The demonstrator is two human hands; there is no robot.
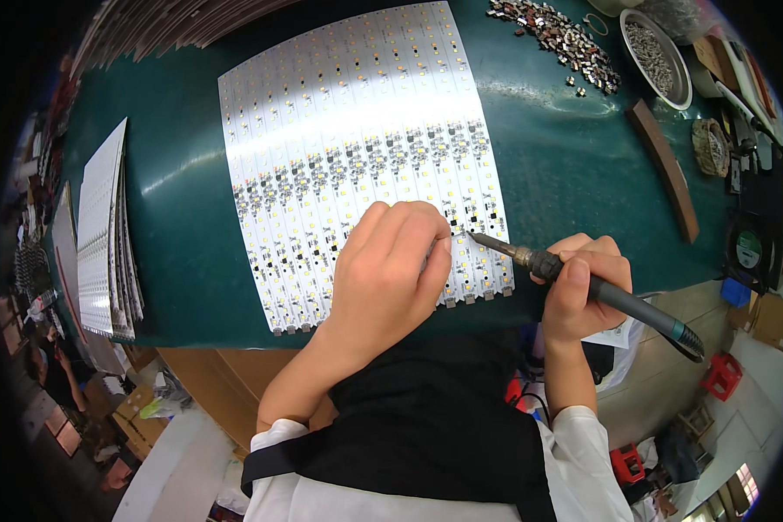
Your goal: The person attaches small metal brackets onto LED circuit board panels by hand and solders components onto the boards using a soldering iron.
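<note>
A white panel of LED circuit board strips [357,113], dotted with small yellow and black parts, lies on the green table. My right hand [583,283] is wrapped round the grip of a soldering iron [613,296]. The iron's tip points left and meets the panel's right part, just beside my left hand [391,265]. That hand rests over the panel's lower middle with its fingers curled together, pinching. What its fingertips hold, if anything, is hidden. Small metal connectors [487,296] line the panel's near edge.
Stacked panels [104,244] stand at the left of the green table [178,209]. Loose small metal parts [570,43] lie at the far right, near a metal bowl [683,91] of tiny parts. A brown bar [665,170] lies right of the panel.
</note>
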